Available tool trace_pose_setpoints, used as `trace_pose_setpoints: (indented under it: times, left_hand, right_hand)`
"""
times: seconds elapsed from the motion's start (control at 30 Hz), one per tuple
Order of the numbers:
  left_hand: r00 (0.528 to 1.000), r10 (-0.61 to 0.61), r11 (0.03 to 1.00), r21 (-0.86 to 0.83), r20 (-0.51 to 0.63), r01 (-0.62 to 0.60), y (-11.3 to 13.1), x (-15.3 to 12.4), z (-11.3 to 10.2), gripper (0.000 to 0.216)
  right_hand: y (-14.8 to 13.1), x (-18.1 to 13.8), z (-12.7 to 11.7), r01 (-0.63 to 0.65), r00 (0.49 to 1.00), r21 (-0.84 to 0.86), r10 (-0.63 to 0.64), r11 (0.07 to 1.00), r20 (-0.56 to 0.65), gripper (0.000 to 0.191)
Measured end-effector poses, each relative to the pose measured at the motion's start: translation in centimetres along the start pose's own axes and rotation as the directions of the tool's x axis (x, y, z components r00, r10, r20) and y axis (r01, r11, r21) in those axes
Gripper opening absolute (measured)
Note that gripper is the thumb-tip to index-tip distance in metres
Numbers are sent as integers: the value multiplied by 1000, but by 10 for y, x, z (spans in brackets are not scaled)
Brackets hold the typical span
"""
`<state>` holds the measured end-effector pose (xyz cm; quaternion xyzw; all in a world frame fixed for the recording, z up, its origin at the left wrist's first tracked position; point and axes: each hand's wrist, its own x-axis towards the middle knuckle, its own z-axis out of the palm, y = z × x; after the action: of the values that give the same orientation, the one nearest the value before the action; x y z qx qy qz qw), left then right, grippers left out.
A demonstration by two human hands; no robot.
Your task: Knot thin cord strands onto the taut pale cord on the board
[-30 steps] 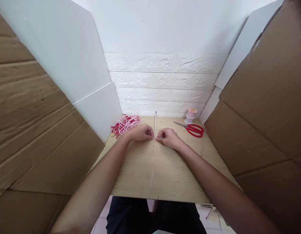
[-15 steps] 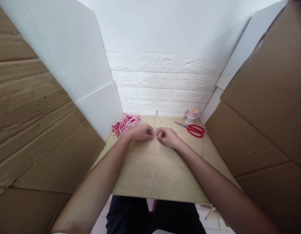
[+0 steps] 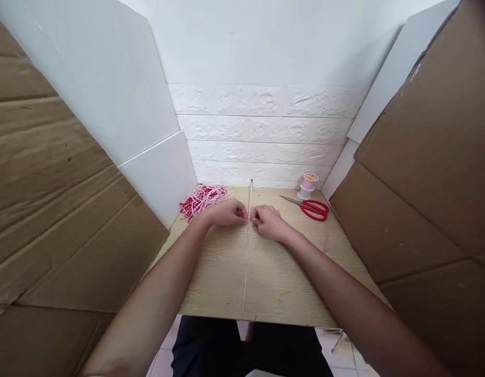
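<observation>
A thin pale cord (image 3: 246,262) runs from a small dark nail (image 3: 251,180) at the back of the table down to the front edge. Its far part (image 3: 250,198) looks thicker and braided, in white and pink. My left hand (image 3: 230,212) is pinched closed at the cord from the left, fingertips where the braided part meets the thin part. From the right, my right hand (image 3: 269,221) pinches at the same spot, its fingers curled together. The thin strand ends between the fingertips are too small to make out clearly.
A tangled heap of red and pink-white cords (image 3: 203,200) lies at the back left. Red-handled scissors (image 3: 313,209) lie at the right, with stacked thread spools (image 3: 308,186) behind. Cardboard panels (image 3: 69,220) flank the wooden table (image 3: 218,277); a white brick-patterned wall (image 3: 261,128) stands behind.
The fingers of my right hand have drawn closer together and its hand has turned slightly. My left hand stays nearly where it was. The view has shifted a little.
</observation>
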<state>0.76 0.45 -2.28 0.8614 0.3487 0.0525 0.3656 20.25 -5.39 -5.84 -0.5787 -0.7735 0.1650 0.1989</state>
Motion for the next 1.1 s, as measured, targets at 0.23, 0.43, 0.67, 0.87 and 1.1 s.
trace_pose_setpoints:
  times: [0.23, 0.43, 0.67, 0.87, 1.1]
  left_hand:
    - [1000, -2, 1000, -21, -5, 2, 0, -1, 0, 24]
    - [1000, 0, 1000, -10, -8, 0, -1, 0, 1, 26]
    - [1000, -5, 1000, -26, -31, 4, 4, -2, 0, 25]
    - [1000, -9, 1000, -16, -29, 9, 0, 0, 0, 24]
    - [1000, -6, 1000, -15, -26, 6, -2, 2, 1, 24]
  right_hand:
    - [-1, 0, -5, -22, 999, 236, 30, 972, -29, 8]
    - [7, 1, -1, 23, 999, 319, -29, 948, 13, 6]
    - [16, 2, 1, 82, 995, 413, -99, 907, 20, 23]
    - [12, 1, -2, -2, 998, 120, 9, 993, -61, 17]
    - [6, -1, -7, -44, 999, 47, 44, 998, 16, 10]
